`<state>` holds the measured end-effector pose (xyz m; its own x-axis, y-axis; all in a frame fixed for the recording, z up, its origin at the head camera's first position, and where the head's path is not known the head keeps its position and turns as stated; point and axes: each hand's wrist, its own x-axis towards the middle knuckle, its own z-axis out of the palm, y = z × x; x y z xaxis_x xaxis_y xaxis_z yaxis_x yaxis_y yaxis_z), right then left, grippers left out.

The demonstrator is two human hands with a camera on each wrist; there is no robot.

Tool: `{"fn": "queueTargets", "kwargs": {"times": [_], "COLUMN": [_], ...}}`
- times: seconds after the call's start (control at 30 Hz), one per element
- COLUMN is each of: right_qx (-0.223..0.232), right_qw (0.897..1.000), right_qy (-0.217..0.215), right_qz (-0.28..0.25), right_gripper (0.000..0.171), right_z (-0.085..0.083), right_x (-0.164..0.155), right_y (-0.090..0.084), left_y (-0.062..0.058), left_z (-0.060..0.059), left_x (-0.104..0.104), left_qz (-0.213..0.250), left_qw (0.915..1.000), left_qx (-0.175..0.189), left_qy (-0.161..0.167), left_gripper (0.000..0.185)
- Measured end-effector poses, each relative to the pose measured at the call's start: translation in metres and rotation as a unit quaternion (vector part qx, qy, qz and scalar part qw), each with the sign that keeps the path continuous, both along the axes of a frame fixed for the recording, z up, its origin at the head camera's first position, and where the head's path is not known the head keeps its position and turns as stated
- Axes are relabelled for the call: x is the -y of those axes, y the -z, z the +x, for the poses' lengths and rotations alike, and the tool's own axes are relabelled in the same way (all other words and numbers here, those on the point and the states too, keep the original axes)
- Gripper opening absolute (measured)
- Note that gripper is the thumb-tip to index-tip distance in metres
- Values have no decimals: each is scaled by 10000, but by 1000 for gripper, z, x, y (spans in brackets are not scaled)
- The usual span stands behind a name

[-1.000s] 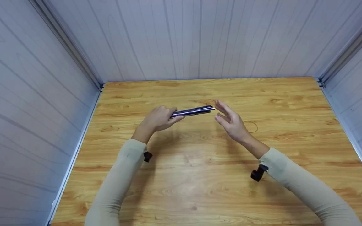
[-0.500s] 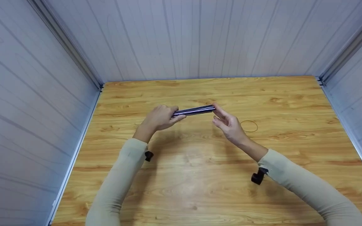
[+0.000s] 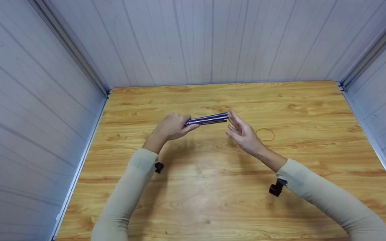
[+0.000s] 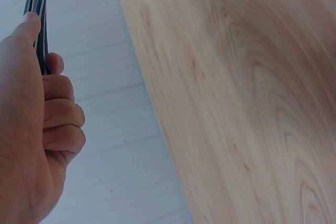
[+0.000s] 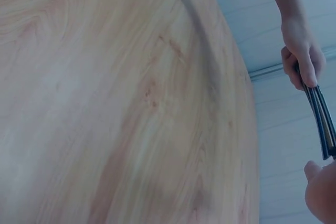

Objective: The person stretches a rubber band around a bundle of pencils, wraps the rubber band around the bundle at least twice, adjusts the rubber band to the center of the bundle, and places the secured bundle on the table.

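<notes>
A bundle of slim dark sticks (image 3: 209,119), glossy and bluish, is held above the table by my left hand (image 3: 171,127). That hand grips the near end, thumb along the front and fingers curled round, as the left wrist view shows with the left hand (image 4: 31,124). Toward the free end the sticks fan slightly apart. My right hand (image 3: 243,132) is at that end, fingers fairly straight, fingertips at or just beside the stick tips; contact is hard to tell. In the right wrist view the sticks (image 5: 320,116) run down from the left hand toward the right.
A thin rubber band (image 3: 265,134) lies on the wood-grain table (image 3: 206,201), just right of my right hand. Pale panelled walls (image 3: 193,40) stand at the back and both sides. A small black camera hangs at each wrist.
My right hand came left to the stick ends, the tips drew together, then it moved slightly back and they spread a little. The left hand kept its grip nearly in place.
</notes>
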<state>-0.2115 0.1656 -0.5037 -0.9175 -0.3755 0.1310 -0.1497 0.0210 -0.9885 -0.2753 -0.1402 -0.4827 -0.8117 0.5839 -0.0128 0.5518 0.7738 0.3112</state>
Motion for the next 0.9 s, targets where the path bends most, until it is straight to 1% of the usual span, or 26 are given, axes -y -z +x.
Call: {"fn": "queueTargets", "kwargs": {"times": [0.13, 0.23, 0.37, 0.57, 0.7, 0.8, 0.9], "right_qx": [58, 78, 22, -130, -117, -107, -171], "right_qw": [9999, 9996, 9991, 9983, 9979, 9973, 9953], "right_qy": [-60, -94, -164, -231, -42, 133, 259], "right_qz": [112, 266, 383, 527, 639, 720, 914], "right_gripper": [80, 84, 87, 81, 75, 72, 73], "right_z": [1, 4, 5, 1, 0, -3, -6], "right_x": [3, 7, 7, -4, -19, -32, -45], "right_y": [0, 3, 6, 7, 12, 16, 19], "left_y": [-1, -2, -1, 4, 7, 7, 6], "left_z": [2, 3, 2, -1, -2, -2, -2], "left_x": [-1, -3, -3, 0, 2, 4, 7], "left_qz": [-15, 15, 82, 81, 84, 86, 84], "left_qw": [10000, 10000, 9999, 10000, 9999, 9999, 9997], "left_qx": [18, -27, -84, 23, 105, 134, 170], "left_qy": [-46, -60, 9, 27, 61, -29, -129], "left_gripper": [56, 56, 56, 54, 55, 55, 54]}}
